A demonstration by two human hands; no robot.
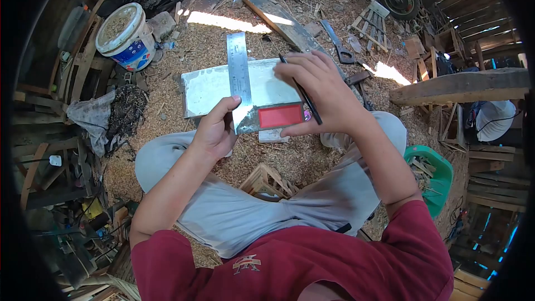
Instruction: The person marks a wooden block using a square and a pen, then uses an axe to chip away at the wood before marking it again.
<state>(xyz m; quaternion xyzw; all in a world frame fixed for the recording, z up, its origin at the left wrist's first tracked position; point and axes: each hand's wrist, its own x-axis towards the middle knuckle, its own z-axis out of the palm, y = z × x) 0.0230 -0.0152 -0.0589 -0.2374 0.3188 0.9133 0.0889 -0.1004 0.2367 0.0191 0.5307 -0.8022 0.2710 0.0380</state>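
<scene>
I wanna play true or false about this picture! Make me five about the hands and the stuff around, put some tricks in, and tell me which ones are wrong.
1. The left hand holds a metal ruler. True.
2. The right hand holds a hammer. False: it holds a dark pen-like stick.
3. The white bucket has tipped over. False: it stands upright.
4. Wood scraps lie in the green tub. True.
5. The handsaw lies on the floor. True.
</scene>
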